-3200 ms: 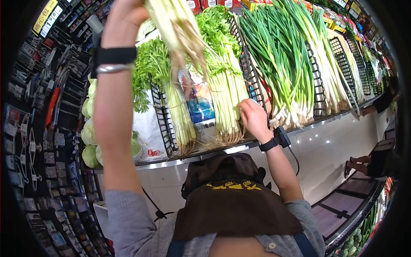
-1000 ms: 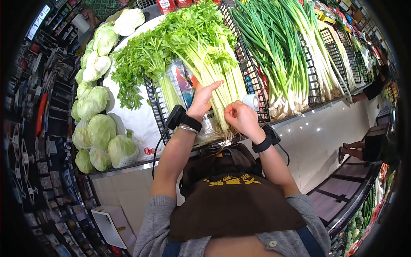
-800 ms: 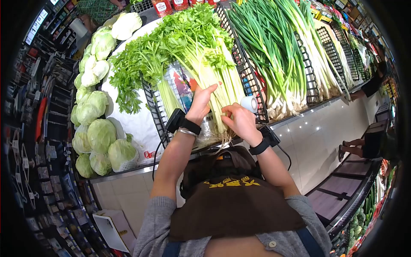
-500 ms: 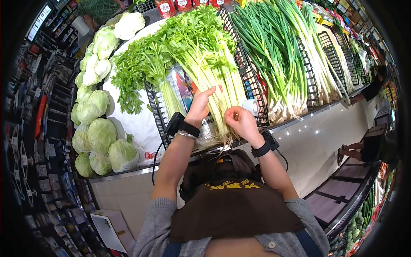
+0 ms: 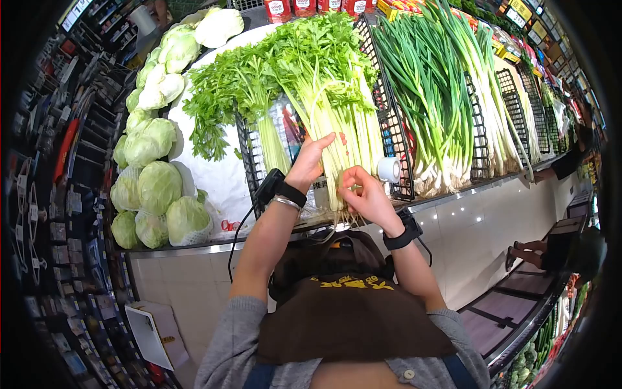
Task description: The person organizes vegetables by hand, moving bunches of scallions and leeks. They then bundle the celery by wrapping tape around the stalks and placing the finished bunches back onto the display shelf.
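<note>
My left hand [image 5: 312,161] is wrapped round the pale stalks of a leafy celery bunch [image 5: 334,117], thumb in front. The roots hang toward my apron at the crate's near edge. My right hand [image 5: 368,198] is closed in a pinch against the lower stalks; whatever its fingertips hold is hidden. Just beyond that hand lies a white roll of tape [image 5: 389,170], touching or close to the stalks. A second celery bunch [image 5: 271,139] rests to the left in the black crate [image 5: 251,159].
Round green cabbages [image 5: 161,188] are stacked along the left of the stand. Long green onions [image 5: 431,97] fill a crate on the right. Red-lidded jars [image 5: 303,8] stand at the back. A person's legs [image 5: 528,253] show in the right aisle.
My view has shifted, so the stand appears a little to the right. My left hand keeps its grip on the celery. The right fingers have moved slightly at the lower stalks.
</note>
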`<action>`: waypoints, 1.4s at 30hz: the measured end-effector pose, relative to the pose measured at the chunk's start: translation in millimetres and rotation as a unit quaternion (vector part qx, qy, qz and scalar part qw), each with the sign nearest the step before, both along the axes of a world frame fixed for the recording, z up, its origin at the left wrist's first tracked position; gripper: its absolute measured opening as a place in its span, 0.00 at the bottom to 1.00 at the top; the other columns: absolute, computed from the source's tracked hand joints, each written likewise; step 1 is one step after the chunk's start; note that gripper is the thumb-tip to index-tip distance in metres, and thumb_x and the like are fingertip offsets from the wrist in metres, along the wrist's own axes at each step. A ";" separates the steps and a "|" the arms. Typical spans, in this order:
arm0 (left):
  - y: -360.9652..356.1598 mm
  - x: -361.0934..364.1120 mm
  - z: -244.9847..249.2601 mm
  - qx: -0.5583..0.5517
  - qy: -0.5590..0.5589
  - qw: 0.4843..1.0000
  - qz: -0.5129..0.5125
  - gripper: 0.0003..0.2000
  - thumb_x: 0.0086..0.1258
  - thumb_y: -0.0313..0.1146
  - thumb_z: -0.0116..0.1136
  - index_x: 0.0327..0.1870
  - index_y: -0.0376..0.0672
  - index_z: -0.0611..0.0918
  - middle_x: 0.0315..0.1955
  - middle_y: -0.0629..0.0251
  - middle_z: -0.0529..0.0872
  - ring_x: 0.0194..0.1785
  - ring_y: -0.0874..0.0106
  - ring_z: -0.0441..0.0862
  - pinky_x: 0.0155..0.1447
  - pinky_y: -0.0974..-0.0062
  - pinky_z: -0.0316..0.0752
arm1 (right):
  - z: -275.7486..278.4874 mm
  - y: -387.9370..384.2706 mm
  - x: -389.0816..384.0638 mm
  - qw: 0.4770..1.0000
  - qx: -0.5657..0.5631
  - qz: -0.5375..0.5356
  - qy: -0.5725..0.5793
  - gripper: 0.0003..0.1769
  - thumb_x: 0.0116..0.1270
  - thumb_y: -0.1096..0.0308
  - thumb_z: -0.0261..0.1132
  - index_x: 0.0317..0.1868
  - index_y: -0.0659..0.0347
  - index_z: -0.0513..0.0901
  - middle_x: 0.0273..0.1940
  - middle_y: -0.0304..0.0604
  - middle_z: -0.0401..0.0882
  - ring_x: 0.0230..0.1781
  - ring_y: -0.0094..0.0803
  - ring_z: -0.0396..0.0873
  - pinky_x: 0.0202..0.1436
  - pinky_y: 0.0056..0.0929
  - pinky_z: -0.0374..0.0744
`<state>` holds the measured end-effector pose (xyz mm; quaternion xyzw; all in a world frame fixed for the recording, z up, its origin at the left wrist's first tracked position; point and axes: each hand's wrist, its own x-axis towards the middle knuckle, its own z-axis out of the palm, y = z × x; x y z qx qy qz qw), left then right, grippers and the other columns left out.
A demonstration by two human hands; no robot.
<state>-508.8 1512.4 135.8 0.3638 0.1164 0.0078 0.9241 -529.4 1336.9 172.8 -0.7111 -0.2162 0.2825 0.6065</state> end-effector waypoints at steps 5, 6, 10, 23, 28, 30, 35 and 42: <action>26.8 -4.1 -4.9 -0.060 -0.033 0.997 0.048 0.11 0.67 0.29 0.53 0.46 0.35 0.73 0.36 0.62 0.80 0.40 0.70 0.80 0.46 0.70 0.78 | 19.1 -32.4 -7.3 0.983 0.134 0.100 0.080 0.04 0.67 0.75 0.54 0.40 0.66 0.74 0.30 0.37 0.76 0.28 0.18 0.75 0.33 0.15 0.73; 35.0 -10.4 0.9 -0.033 -0.018 0.997 0.066 0.11 0.67 0.29 0.53 0.46 0.35 0.74 0.36 0.62 0.80 0.39 0.70 0.80 0.45 0.71 0.78 | 26.9 -47.3 -6.8 0.983 0.138 0.103 0.066 0.04 0.66 0.75 0.55 0.39 0.66 0.74 0.30 0.37 0.76 0.28 0.18 0.75 0.32 0.15 0.73; 55.0 -26.8 10.7 -0.011 -0.020 0.995 0.095 0.12 0.67 0.31 0.53 0.47 0.36 0.75 0.35 0.63 0.80 0.37 0.72 0.80 0.43 0.73 0.78 | 73.6 -102.0 8.2 0.964 0.182 -0.068 -0.184 0.03 0.64 0.75 0.55 0.36 0.64 0.76 0.31 0.40 0.76 0.18 0.20 0.71 0.21 0.13 0.70; 63.1 -69.4 23.8 -0.104 -0.009 0.994 0.040 0.05 0.63 0.30 0.57 0.36 0.45 0.73 0.19 0.74 0.71 0.21 0.80 0.70 0.26 0.79 0.70 | 155.1 149.4 69.2 0.885 0.149 0.120 -0.424 0.28 0.61 0.60 0.63 0.57 0.69 0.69 0.45 0.54 0.78 0.38 0.31 0.81 0.37 0.25 0.78; 61.7 -73.8 90.7 -0.129 -0.171 0.974 -0.073 0.07 0.68 0.34 0.50 0.41 0.42 0.73 0.21 0.73 0.68 0.22 0.82 0.67 0.28 0.83 0.68 | 85.6 139.3 78.5 0.944 0.065 0.287 0.147 0.25 0.66 0.47 0.56 0.42 0.66 0.77 0.34 0.47 0.80 0.36 0.29 0.80 0.38 0.22 0.78; 57.7 -61.1 94.8 -0.140 -0.193 0.964 -0.120 0.09 0.68 0.36 0.50 0.41 0.41 0.72 0.22 0.71 0.70 0.23 0.81 0.68 0.29 0.82 0.70 | 110.9 148.4 62.8 0.944 0.146 0.260 0.138 0.25 0.66 0.50 0.57 0.48 0.66 0.73 0.35 0.46 0.79 0.36 0.29 0.80 0.37 0.24 0.78; 40.5 -65.3 64.9 0.069 -0.107 0.988 -0.091 0.20 0.66 0.42 0.51 0.51 0.36 0.70 0.39 0.56 0.78 0.43 0.62 0.80 0.46 0.67 0.77 | 87.2 165.0 91.7 0.967 0.193 0.156 0.059 0.15 0.64 0.62 0.61 0.43 0.64 0.73 0.29 0.40 0.77 0.27 0.25 0.77 0.28 0.22 0.77; -19.7 -81.7 -39.6 -0.043 0.141 0.989 -0.026 0.09 0.61 0.28 0.57 0.39 0.35 0.76 0.25 0.62 0.79 0.30 0.71 0.80 0.41 0.69 0.80 | -16.9 142.5 97.6 0.998 0.039 0.012 0.056 0.19 0.60 0.58 0.65 0.41 0.68 0.77 0.27 0.39 0.79 0.26 0.25 0.76 0.32 0.22 0.75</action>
